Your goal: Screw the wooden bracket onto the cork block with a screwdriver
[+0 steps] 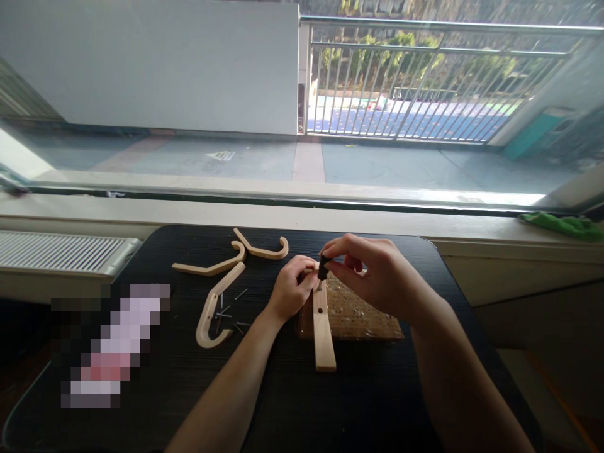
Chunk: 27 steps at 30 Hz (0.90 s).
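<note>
A curved pale wooden hook [324,343] lies on a piece of brown cardboard [365,308], its flat end reaching toward me past the cardboard's edge. My left hand [293,288] is closed on the hook's far part, pressing it down. Between the fingertips of my right hand [380,267] is a short black-handled screwdriver [323,267], held upright. Its tip meets the wood at the farther hole, where a small metal screw head seems to sit. A second dark hole is visible nearer to me. The hook's far end is partly hidden behind my fingers.
Left of my hands lie three more wooden hooks [205,318] and several loose screws [227,311] on the black table [283,402]. A blurred-out patch [116,346] covers something at the left. Beyond the table are a windowsill [264,217], a radiator [61,251] and a green cloth [564,225].
</note>
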{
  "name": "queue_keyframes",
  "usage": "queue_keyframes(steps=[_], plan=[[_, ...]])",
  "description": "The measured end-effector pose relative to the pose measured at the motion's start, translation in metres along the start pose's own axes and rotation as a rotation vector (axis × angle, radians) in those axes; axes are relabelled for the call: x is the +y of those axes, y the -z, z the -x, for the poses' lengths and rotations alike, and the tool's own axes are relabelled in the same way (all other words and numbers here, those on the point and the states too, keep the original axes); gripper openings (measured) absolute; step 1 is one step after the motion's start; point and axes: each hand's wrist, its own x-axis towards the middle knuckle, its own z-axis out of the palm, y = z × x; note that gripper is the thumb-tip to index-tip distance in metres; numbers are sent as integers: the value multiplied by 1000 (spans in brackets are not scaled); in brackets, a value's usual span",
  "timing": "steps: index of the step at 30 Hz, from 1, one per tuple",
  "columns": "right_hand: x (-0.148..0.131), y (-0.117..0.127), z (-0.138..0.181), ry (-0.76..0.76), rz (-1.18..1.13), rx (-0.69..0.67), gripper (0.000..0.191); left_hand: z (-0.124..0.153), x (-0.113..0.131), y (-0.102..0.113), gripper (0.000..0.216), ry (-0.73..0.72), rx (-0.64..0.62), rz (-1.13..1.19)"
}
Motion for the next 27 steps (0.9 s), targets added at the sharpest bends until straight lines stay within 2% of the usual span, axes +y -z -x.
queue_keyframes(steps=[6,17,20,27], plan=[[-2,4,-1,47,25,17,4,0,1,1,10,17,-9,-16],[-2,3,-1,42,78,35,5,1,2,1,9,15,-2,-24],[-3,1,-1,20,37,18,4,1,2,1,10,4,-2,-20],[-5,0,0,-12,-32,-31,14,0,1,1,9,-8,3,-9]])
